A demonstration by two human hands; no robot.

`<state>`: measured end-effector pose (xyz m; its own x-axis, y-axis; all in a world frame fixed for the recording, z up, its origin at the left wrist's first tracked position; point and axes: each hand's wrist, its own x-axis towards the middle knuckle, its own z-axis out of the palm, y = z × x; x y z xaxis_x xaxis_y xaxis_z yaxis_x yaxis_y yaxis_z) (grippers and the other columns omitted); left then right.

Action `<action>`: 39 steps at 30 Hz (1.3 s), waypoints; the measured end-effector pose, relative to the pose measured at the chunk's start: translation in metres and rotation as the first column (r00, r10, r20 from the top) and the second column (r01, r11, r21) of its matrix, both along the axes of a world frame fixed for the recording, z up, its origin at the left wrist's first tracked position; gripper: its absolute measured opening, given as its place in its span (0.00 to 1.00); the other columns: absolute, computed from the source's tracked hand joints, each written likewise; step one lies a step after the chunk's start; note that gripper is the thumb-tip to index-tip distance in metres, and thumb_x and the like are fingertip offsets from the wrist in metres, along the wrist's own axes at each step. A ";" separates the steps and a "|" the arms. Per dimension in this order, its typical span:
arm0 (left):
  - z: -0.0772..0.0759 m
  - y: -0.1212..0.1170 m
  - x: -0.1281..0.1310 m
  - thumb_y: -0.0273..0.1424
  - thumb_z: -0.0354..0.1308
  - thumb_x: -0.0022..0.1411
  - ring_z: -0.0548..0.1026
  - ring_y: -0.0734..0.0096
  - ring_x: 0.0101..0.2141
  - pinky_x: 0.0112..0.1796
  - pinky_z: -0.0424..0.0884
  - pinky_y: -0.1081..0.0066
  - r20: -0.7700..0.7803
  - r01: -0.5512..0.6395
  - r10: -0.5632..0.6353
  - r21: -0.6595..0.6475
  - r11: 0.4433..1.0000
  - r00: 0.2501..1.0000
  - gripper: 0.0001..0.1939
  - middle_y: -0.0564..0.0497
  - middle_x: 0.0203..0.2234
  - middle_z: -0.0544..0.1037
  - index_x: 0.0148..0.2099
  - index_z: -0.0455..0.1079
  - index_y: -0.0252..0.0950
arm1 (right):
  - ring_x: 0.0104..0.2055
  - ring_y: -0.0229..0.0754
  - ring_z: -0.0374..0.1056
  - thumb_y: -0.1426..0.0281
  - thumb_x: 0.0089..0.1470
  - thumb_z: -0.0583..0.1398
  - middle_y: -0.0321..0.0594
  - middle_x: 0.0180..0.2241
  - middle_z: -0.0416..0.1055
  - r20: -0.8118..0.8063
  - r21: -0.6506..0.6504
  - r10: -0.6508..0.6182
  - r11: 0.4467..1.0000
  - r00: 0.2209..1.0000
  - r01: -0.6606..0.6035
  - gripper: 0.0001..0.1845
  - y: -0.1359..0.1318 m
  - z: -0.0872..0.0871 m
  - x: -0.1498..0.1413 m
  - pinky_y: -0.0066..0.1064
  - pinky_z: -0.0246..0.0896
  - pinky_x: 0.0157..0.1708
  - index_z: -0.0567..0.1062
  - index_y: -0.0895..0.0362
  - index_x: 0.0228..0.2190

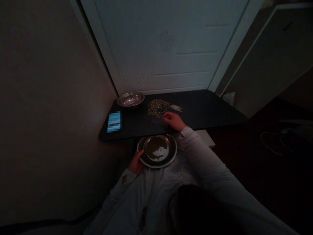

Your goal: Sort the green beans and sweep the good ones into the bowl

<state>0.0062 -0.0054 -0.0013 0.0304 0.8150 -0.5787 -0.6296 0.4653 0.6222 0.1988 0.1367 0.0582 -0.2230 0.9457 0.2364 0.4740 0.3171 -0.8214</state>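
My left hand (136, 162) grips the left rim of a shallow metal bowl (173, 156), thumb over the edge and fingers underneath. Small green beans (153, 147) cover part of its bottom. The bowl sits close to my body, just below the table's front edge. Over the table, my right hand (174, 120) is closed, its fingertips pinched together; what they hold, if anything, is too small to see. Right by these fingertips lies a thin, see-through plastic piece (156, 120). Behind it spreads a pile of mixed green and pale beans (158, 107), with a smaller whitish heap (176, 107) at its right.
A second metal bowl (130, 100) stands at the back left of the dark table (207, 109). In front of it lies a blurred light-blue item (114, 121). A white door (171, 62) rises behind the table. A pale box (205, 138) is below its front edge.
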 end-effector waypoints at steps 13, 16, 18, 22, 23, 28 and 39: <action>-0.004 0.001 -0.005 0.30 0.55 0.48 0.67 0.59 0.47 0.47 0.62 0.64 0.021 0.002 -0.002 0.004 1.000 1.000 0.09 0.46 0.32 0.78 0.34 0.70 0.33 | 0.24 0.34 0.63 0.68 0.43 0.55 0.35 0.21 0.68 0.205 0.083 -0.214 0.976 0.955 0.201 0.08 -0.005 0.003 0.030 0.25 0.53 0.26 0.69 0.58 0.28; -0.001 0.001 -0.005 0.30 0.54 0.49 0.68 0.59 0.46 0.47 0.62 0.65 0.017 0.001 -0.001 -0.002 1.000 1.000 0.09 0.46 0.32 0.78 0.34 0.70 0.32 | 0.25 0.34 0.63 0.68 0.43 0.55 0.35 0.22 0.69 0.222 0.086 -0.230 0.972 0.947 0.216 0.08 -0.003 0.002 0.040 0.25 0.53 0.26 0.69 0.58 0.28; -0.002 0.001 -0.006 0.30 0.54 0.50 0.68 0.59 0.46 0.47 0.63 0.65 0.017 -0.001 0.001 0.000 1.000 1.000 0.09 0.45 0.32 0.78 0.34 0.70 0.32 | 0.25 0.34 0.63 0.68 0.43 0.55 0.36 0.23 0.69 0.234 0.092 -0.239 0.971 0.943 0.223 0.08 -0.002 0.002 0.046 0.25 0.53 0.26 0.69 0.59 0.28; -0.007 0.002 -0.008 0.30 0.55 0.48 0.67 0.60 0.47 0.47 0.63 0.65 0.011 -0.011 0.011 0.022 1.000 1.000 0.10 0.47 0.33 0.78 0.36 0.70 0.33 | 0.25 0.34 0.63 0.68 0.43 0.55 0.37 0.23 0.70 0.241 0.079 -0.258 0.966 0.936 0.246 0.09 0.007 0.002 0.059 0.26 0.54 0.27 0.69 0.59 0.29; -0.009 0.002 -0.009 0.30 0.56 0.48 0.67 0.60 0.47 0.47 0.63 0.65 0.010 -0.009 0.009 0.022 1.000 1.000 0.11 0.47 0.33 0.78 0.36 0.70 0.34 | 0.26 0.34 0.64 0.69 0.43 0.56 0.37 0.23 0.70 0.242 0.074 -0.270 0.963 0.932 0.259 0.09 0.011 0.002 0.063 0.26 0.55 0.28 0.69 0.59 0.29; -0.014 0.000 -0.010 0.30 0.56 0.48 0.68 0.59 0.46 0.46 0.64 0.65 -0.007 0.003 -0.003 0.022 1.000 1.000 0.10 0.45 0.33 0.78 0.34 0.70 0.33 | 0.26 0.35 0.64 0.71 0.43 0.56 0.39 0.23 0.70 0.257 0.066 -0.318 0.948 0.913 0.312 0.07 0.035 0.000 0.080 0.27 0.56 0.29 0.70 0.60 0.28; -0.012 -0.003 -0.009 0.29 0.54 0.50 0.68 0.60 0.46 0.47 0.63 0.66 0.016 -0.014 0.014 0.045 0.999 1.000 0.09 0.47 0.33 0.78 0.35 0.70 0.34 | 0.21 0.32 0.59 0.71 0.43 0.54 0.38 0.23 0.69 -0.029 -0.037 -0.383 0.923 0.923 0.382 0.08 0.051 0.000 0.094 0.26 0.56 0.25 0.68 0.61 0.30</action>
